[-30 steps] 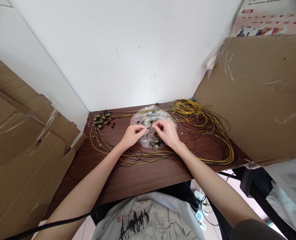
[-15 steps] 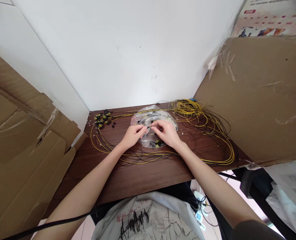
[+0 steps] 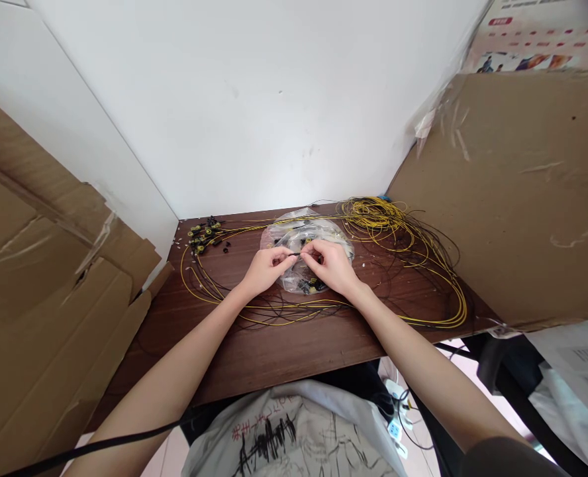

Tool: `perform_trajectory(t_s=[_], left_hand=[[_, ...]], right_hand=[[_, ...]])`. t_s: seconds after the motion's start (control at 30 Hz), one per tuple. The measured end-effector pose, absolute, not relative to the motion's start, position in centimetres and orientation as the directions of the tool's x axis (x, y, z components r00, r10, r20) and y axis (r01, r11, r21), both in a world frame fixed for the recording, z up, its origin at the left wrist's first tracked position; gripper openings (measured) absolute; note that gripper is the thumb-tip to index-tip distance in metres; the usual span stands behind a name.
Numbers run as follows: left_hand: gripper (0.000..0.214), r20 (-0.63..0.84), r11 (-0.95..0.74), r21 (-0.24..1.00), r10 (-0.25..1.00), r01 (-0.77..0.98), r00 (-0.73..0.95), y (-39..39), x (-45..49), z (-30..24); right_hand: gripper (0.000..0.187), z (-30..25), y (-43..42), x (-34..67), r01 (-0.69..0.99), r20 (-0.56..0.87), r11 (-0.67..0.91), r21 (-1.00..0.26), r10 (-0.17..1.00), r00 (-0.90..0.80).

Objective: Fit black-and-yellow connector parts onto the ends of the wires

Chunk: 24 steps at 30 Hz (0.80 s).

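Between the fingertips of my left hand (image 3: 270,268) is a small black part (image 3: 294,254), slim and short. My left hand is closed in a pinch on its left end. My right hand (image 3: 330,264) is pinched shut at the part's right end; whatever its fingertips hold is too small to make out. Both hands are over a clear plastic bag (image 3: 287,228), which lies on the brown table (image 3: 294,348). Inside or on the bag are black and yellow pieces (image 3: 311,285), partly hidden by my hands.
A tangled coil of yellow and black wires (image 3: 373,215) lies at the back right, its strands looping round the table. Black and yellow connectors (image 3: 204,235) are bunched at the left. Cardboard (image 3: 532,199) stands on the right, more cardboard (image 3: 50,265) on the left, a white wall (image 3: 274,119) behind.
My fingertips have shifted slightly on the small black part, and more of it now shows in my left fingers. Both arms stay nearly in place.
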<state>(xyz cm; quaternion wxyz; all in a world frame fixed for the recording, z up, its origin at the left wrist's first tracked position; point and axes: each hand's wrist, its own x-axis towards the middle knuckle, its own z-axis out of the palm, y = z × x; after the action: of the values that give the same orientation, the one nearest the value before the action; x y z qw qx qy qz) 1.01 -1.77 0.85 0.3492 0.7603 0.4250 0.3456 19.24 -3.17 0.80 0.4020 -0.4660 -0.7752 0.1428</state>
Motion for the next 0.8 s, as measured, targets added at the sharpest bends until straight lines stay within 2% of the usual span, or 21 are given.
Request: perform_trajectory(t_s=[0.57, 0.8], left_hand=[[0.022, 0.222, -0.379, 0.859, 0.881, 0.344, 0.417, -1.74, 1.13, 0.87], [0.022, 0.219, -0.37, 0.859, 0.891, 0.355, 0.399, -1.72, 1.1, 0.86]], right_hand=[[0.011, 0.8, -3.13, 19.08, 0.616, 0.489, 0.496, -0.613, 0.85, -0.198], [0.01, 0.78, -3.15, 19.24, 0.575, 0.504, 0.557, -0.599, 0.821, -0.27]])
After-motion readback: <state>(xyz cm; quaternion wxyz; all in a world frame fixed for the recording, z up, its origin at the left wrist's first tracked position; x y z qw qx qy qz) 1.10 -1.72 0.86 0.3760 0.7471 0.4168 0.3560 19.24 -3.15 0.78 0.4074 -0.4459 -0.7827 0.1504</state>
